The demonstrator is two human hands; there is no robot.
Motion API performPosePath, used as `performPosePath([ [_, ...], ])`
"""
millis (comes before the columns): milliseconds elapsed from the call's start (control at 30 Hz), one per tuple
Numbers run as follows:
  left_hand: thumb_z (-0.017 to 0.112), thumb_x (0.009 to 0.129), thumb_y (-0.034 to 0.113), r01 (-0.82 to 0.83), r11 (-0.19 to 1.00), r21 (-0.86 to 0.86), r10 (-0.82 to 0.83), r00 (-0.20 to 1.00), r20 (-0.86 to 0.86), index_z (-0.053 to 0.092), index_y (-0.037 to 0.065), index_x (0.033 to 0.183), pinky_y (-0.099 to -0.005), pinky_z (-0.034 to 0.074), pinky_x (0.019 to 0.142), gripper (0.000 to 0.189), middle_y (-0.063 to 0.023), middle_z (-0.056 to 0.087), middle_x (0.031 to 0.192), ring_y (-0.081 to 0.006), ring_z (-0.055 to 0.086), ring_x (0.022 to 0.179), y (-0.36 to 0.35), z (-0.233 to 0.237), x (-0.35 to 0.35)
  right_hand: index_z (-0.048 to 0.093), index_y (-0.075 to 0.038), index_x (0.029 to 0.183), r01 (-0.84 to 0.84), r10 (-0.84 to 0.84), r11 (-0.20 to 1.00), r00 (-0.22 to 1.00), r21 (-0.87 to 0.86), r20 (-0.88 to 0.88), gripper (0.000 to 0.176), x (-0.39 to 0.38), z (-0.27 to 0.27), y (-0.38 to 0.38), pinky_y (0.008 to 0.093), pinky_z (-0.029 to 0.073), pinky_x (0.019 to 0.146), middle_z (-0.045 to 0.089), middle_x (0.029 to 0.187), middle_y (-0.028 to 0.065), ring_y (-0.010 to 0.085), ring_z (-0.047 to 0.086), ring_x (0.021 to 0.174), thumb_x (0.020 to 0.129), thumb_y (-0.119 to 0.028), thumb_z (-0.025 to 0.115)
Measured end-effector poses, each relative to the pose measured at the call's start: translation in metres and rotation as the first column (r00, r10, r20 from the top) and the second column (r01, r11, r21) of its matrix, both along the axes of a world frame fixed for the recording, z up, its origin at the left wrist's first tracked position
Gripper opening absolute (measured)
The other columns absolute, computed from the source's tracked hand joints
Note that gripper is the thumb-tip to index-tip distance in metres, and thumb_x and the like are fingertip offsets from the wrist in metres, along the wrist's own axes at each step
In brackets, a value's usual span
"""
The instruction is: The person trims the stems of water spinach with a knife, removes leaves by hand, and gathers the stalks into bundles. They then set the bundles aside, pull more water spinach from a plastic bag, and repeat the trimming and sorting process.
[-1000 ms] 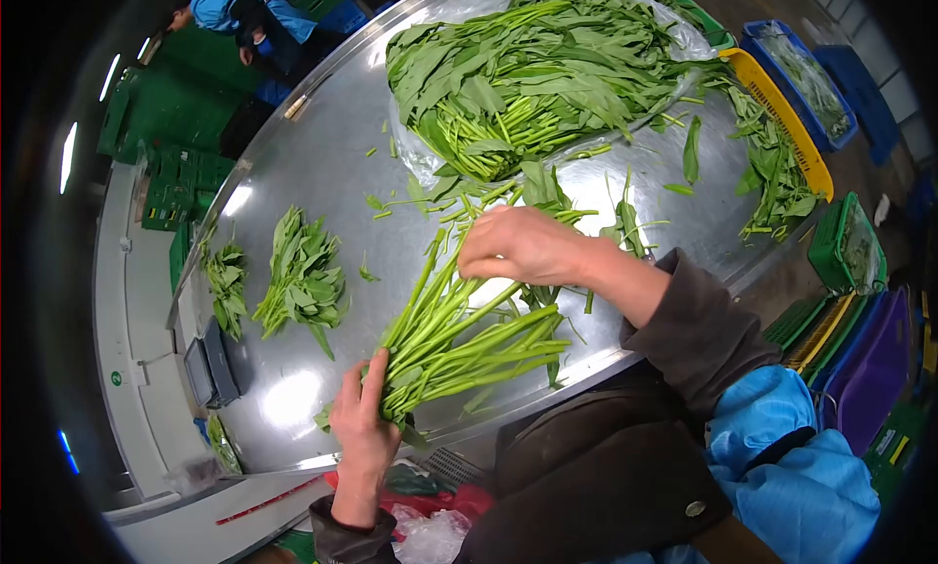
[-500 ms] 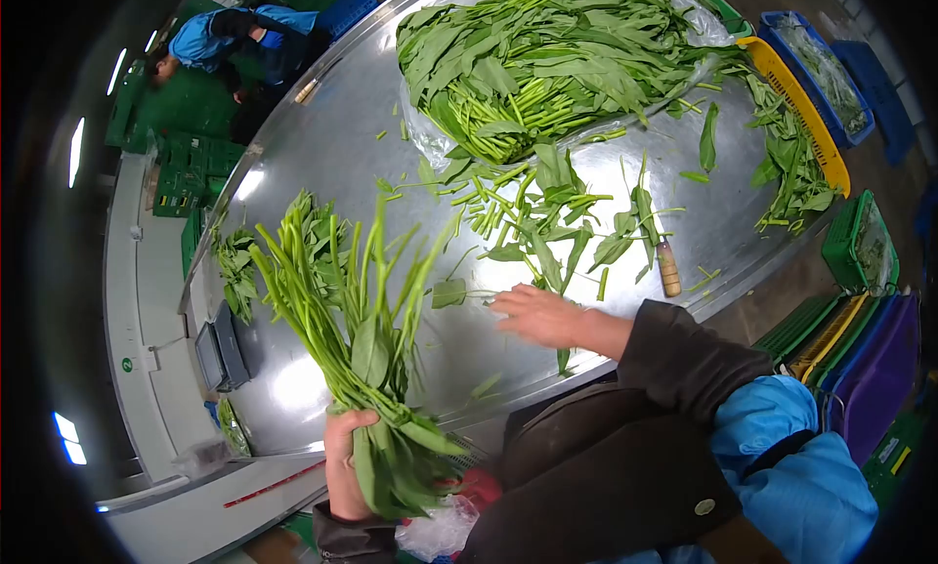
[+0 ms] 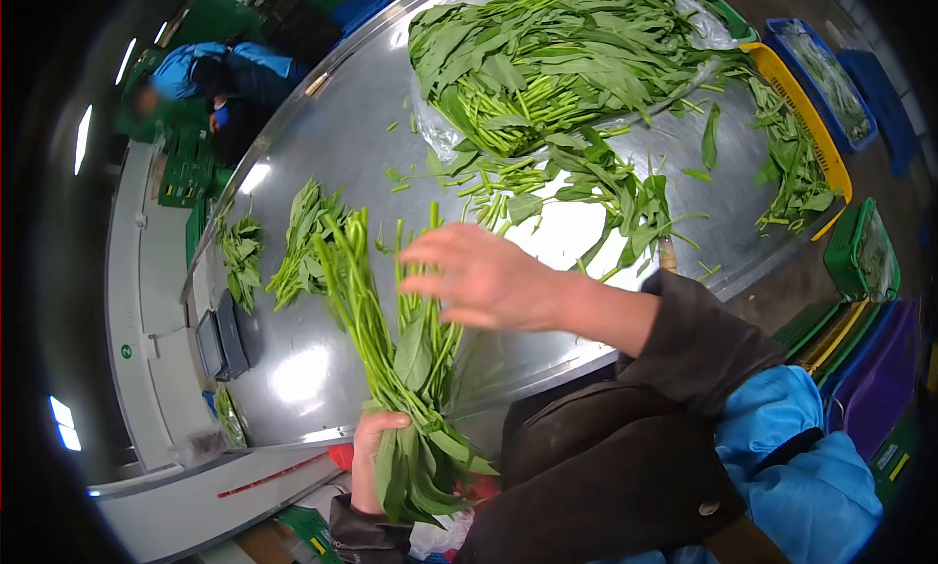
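My left hand (image 3: 369, 457) is closed round a bunch of water spinach (image 3: 415, 359), its cut stems pointing up and its leaves hanging below the fist. Over the upper stems is my right hand (image 3: 484, 279), slightly blurred, palm down with fingers apart; its fingertips overlap the stem ends in this view. Beyond it on the metal table (image 3: 332, 159) lie loose leaves and cut stem pieces (image 3: 596, 188). A wooden handle (image 3: 667, 254) shows just past my right sleeve, partly covered. Smaller bunches of greens (image 3: 305, 242) rest to the left.
A large heap of water spinach (image 3: 567, 61) lies on clear plastic at the back. A yellow crate (image 3: 811, 125) of greens stands at the right edge, with blue and green crates beyond. Grey box (image 3: 223, 344) sits at left. Another person (image 3: 220, 71) bends down beyond the table.
My right hand has swung left and up from the loose leaves to the stem tops of the held bunch. The bunch has shifted slightly right. Loose leaves have moved towards the heap.
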State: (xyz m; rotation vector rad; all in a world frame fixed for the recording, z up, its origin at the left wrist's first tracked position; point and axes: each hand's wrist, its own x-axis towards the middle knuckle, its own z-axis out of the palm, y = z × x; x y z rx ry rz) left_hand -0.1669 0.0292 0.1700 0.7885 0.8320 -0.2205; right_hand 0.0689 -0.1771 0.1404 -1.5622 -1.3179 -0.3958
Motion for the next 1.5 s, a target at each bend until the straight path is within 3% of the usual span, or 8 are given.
performPosePath([
  [133, 0.064, 0.064, -0.002, 0.165, 0.986, 0.029, -0.164, 0.986, -0.020, 0.047, -0.009, 0.125, -0.0452, 0.052, 0.085, 0.063, -0.0210, 0.062, 0.108, -0.0341, 0.064, 0.093, 0.006, -0.013, 0.001, 0.064, -0.010, 0.097, -0.170, 0.185, 0.977, 0.975, -0.126, 0.125, 0.022, -0.001, -0.033, 0.022, 0.0346, 0.043, 0.093, 0.063, 0.097, 0.0036, 0.0238, 0.057, 0.100, 0.078, -0.020, 0.068],
  [333, 0.069, 0.060, -0.006, 0.184, 0.982, 0.053, -0.185, 0.983, 0.019, 0.049, -0.003, 0.125, -0.0441, 0.052, 0.086, 0.069, -0.0177, 0.064, 0.106, -0.0312, 0.065, 0.093, -0.007, -0.013, 0.005, 0.065, -0.005, 0.098, -0.394, 0.238, 0.919, 0.609, -0.028, -0.757, 0.016, 0.006, -0.025, -0.003, 0.0283, 0.049, 0.064, 0.064, 0.076, 0.0038, 0.0148, 0.061, 0.069, 0.089, -0.018, 0.061],
  [467, 0.070, 0.058, -0.008, 0.222, 0.970, 0.097, -0.224, 0.975, 0.006, 0.050, -0.002, 0.124, -0.0417, 0.053, 0.084, 0.069, -0.0153, 0.064, 0.104, -0.0293, 0.066, 0.092, -0.009, -0.018, 0.005, 0.063, -0.002, 0.107, 0.142, 0.005, 0.989, 0.237, 0.040, -0.971, 0.025, 0.060, -0.056, -0.016, 0.0279, 0.050, 0.060, 0.064, 0.071, 0.0067, 0.0140, 0.060, 0.062, 0.088, -0.018, 0.060],
  [533, 0.070, 0.058, -0.008, 0.237, 0.968, 0.084, -0.238, 0.971, 0.007, 0.050, -0.002, 0.123, -0.0411, 0.053, 0.084, 0.068, -0.0152, 0.065, 0.104, -0.0290, 0.066, 0.091, -0.006, -0.019, 0.005, 0.061, -0.001, 0.111, 0.282, -0.428, 0.904, 0.631, -0.322, -0.648, 0.030, 0.095, -0.082, -0.047, 0.0331, 0.052, 0.070, 0.066, 0.081, 0.0104, 0.0222, 0.064, 0.073, 0.087, -0.019, 0.062],
  [633, 0.069, 0.059, -0.008, 0.231, 0.970, 0.071, -0.232, 0.973, 0.009, 0.050, -0.003, 0.121, -0.0404, 0.053, 0.084, 0.065, -0.0153, 0.065, 0.102, -0.0285, 0.066, 0.091, -0.006, -0.017, 0.008, 0.061, -0.001, 0.111, 0.693, -0.731, 0.592, 0.677, -0.411, 0.088, 0.032, 0.081, -0.083, -0.068, 0.0379, 0.049, 0.081, 0.065, 0.095, 0.0146, 0.0295, 0.063, 0.088, 0.086, -0.021, 0.063],
  [1000, 0.067, 0.057, -0.010, 0.163, 0.984, 0.065, -0.165, 0.986, 0.029, 0.047, -0.003, 0.126, -0.0441, 0.054, 0.083, 0.072, -0.0179, 0.063, 0.107, -0.0330, 0.065, 0.091, -0.004, -0.004, 0.019, 0.060, -0.004, 0.119, -0.185, -0.162, 0.921, 0.621, -0.344, -0.767, 0.041, 0.076, -0.111, -0.072, 0.0347, 0.048, 0.089, 0.062, 0.114, 0.0152, 0.0248, 0.060, 0.102, 0.086, -0.029, 0.065],
  [1300, 0.068, 0.056, -0.007, 0.185, 0.978, 0.099, -0.188, 0.982, 0.019, 0.047, -0.003, 0.125, -0.0453, 0.054, 0.082, 0.072, -0.0184, 0.062, 0.106, -0.0334, 0.065, 0.091, -0.006, -0.005, 0.024, 0.067, -0.008, 0.106, -0.527, 0.007, 0.722, 0.654, -0.449, -0.756, 0.036, 0.051, -0.101, -0.019, 0.0344, 0.049, 0.079, 0.069, 0.088, 0.0134, 0.0267, 0.064, 0.084, 0.085, -0.036, 0.059],
  [1500, 0.068, 0.059, -0.002, 0.157, 0.985, 0.073, -0.159, 0.987, 0.027, 0.048, -0.006, 0.121, -0.0435, 0.056, 0.076, 0.065, -0.0193, 0.063, 0.103, -0.0327, 0.065, 0.086, 0.001, -0.013, 0.007, 0.065, -0.003, 0.089, 0.310, -0.569, 0.822, 0.461, -0.478, -0.680, 0.027, 0.052, -0.150, -0.028, 0.0378, 0.048, 0.064, 0.065, 0.070, 0.0103, 0.0267, 0.063, 0.068, 0.089, -0.025, 0.049],
])
